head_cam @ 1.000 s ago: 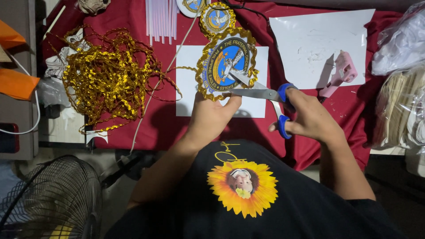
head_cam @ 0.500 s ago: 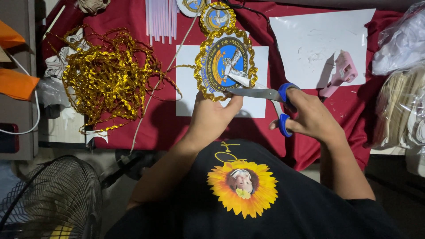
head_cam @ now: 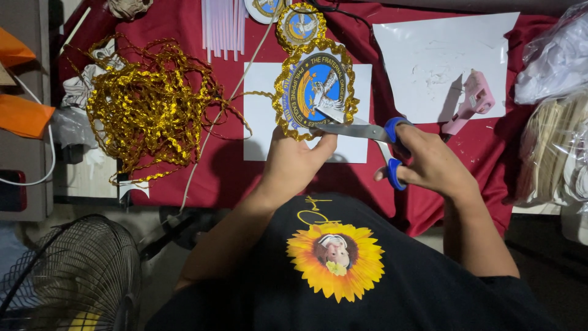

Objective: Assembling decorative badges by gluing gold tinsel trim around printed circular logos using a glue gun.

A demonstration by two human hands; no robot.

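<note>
— Medallion (head_cam: 318, 89) first: round, blue in the middle, trimmed all round with gold ribbon. It sits at the near edge of the red cloth (head_cam: 184, 178), over a white sheet (head_cam: 260, 135), tipped up a little towards us.

— Why tipped? We'd say because our left hand (head_cam: 294, 162) pinches its lower rim, thumb on top and fingers underneath, so the edge lifts clear of the paper and the blades can get at it.

— And the scissors (head_cam: 361, 132)?

— Blue-handled, in our right hand (head_cam: 432, 165), fingers curled tight through the loops. The blades lie almost flat and nearly together, their tips at the medallion's lower right edge by a white scrap. Whether they are touching the gold trim we can't quite tell.

— Further out, then.

— A loose heap of gold ribbon (head_cam: 147, 110) lies left of the sheet, within easy reach, one strand running towards the medallion. A smaller finished disc (head_cam: 300, 26) lies just beyond it, beside a bundle of pale straws (head_cam: 223, 27).

— To the right?

— A pink glue gun (head_cam: 471, 104) rests on its own white paper (head_cam: 441, 55), well apart from the hands, likely to keep drips off the cloth. A wire fan (head_cam: 67, 276) stands low on the left.
</note>
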